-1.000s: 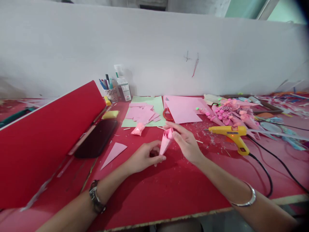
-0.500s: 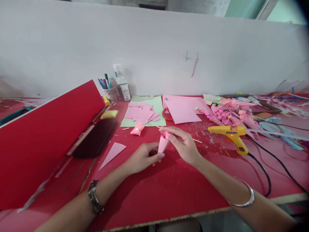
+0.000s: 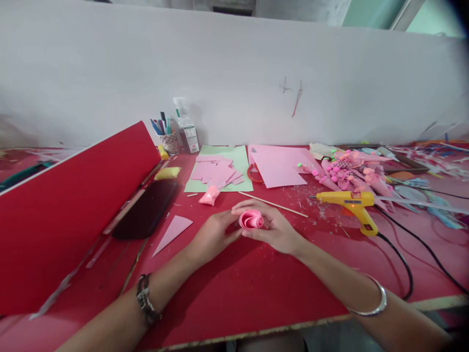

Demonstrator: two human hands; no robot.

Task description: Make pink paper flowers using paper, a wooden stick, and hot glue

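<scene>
A rolled pink paper cone (image 3: 251, 219) is between my two hands above the red table, its open, spiralled end facing me. My left hand (image 3: 216, 233) grips the cone from the left, with its fingers partly hidden behind it. From the right, my right hand (image 3: 278, 227) closes round the rim with the thumb below and fingers above. A flat pink paper triangle (image 3: 173, 234) lies left of my left hand. Beyond the hands are a thin wooden stick (image 3: 273, 204) and a small bag of pink beads (image 3: 210, 195).
A yellow glue gun (image 3: 348, 199) with a black cable lies at right, before a pile of decorated pink cones (image 3: 351, 168). Pink paper pieces (image 3: 216, 171) rest on a green sheet (image 3: 240, 152). A phone (image 3: 146, 210) and a leaning red board (image 3: 80, 210) are at left.
The cone has tipped so that its open end now faces me. My right hand has shifted down round its rim, and the wooden stick behind shows more fully.
</scene>
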